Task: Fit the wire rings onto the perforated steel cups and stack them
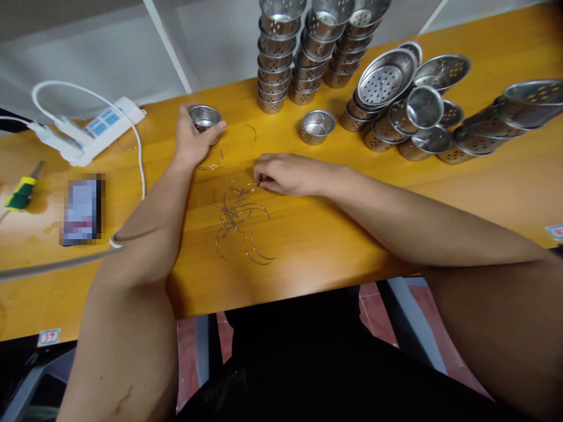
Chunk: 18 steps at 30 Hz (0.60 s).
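My left hand point(192, 139) is wrapped round a small perforated metal cup point(204, 115) that stands upright on the wooden table, its thumb over the near side. At the table's middle my right hand point(288, 174) has its fingers pinched together, and a thin curved metal wire point(251, 186) runs out from the fingertips. Just below and left of it lies a loose pile of curved wires point(233, 215). A few more curved wires point(215, 164) rest near the cup. Another small metal cup point(317, 127) stands alone behind my right hand.
Tall stacks of perforated metal cups point(273, 73) rise along the back. More cups point(420, 120) lean and lie at the right. On the left are a white power strip point(103, 132) with cables, a blurred phone point(82, 210) and a green-yellow screwdriver point(21, 193).
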{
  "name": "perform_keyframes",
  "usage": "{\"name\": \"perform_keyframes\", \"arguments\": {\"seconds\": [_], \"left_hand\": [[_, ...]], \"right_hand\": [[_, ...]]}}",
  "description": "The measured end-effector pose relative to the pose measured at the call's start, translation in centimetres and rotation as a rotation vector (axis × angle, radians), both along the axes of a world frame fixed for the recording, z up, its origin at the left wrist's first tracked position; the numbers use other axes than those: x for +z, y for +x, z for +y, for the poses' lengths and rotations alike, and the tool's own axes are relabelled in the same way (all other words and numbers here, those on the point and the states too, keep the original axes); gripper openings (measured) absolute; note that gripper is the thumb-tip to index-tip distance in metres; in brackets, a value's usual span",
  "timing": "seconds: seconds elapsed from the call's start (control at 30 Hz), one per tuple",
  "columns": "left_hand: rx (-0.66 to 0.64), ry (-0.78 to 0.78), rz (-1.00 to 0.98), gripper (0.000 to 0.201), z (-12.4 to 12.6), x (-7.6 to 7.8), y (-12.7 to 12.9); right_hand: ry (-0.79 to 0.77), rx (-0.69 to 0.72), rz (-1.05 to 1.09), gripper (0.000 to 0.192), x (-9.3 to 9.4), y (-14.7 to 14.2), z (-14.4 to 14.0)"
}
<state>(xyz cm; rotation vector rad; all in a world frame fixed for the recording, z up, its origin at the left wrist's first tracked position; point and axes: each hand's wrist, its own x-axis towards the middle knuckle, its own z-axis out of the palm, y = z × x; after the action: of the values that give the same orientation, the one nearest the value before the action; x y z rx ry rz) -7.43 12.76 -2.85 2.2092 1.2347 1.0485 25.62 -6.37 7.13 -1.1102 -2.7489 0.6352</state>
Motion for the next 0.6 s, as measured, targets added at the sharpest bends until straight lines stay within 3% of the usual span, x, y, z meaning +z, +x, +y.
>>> {"name": "perform_keyframes", "arguments": {"seconds": [0.1, 0.27, 0.4, 0.5, 0.6], "left_hand": [[0.041, 0.007, -0.024, 0.117, -0.4, 0.4, 0.1], [0.029, 0.08, 0.115, 0.109, -0.9, 1.2, 0.1], [0.153, -0.022, 0.212, 0.132, -0.9, 1.6, 0.3], [0.124, -0.064, 0.254, 0.131, -0.2, 1.0, -0.1], [0.133, -0.041, 0.145, 0.133, 1.3, -0.3, -1.0]], "right_hand": [[0.041, -0.036, -0.088, 0.019, 0.3, -0.4, -0.5], [0.061, -0.083, -0.161, 0.013, 0.9, 0.0, -0.6], [0.072, -0.091, 0.01, 0.013, 0.8, 1.3, 0.5], [-0.013, -0.084, 0.153, 0.022, 0.3, 2.5, 2.0], [-0.056, -0.077, 0.191, 0.027, -0.4, 3.5, 3.2]]}}
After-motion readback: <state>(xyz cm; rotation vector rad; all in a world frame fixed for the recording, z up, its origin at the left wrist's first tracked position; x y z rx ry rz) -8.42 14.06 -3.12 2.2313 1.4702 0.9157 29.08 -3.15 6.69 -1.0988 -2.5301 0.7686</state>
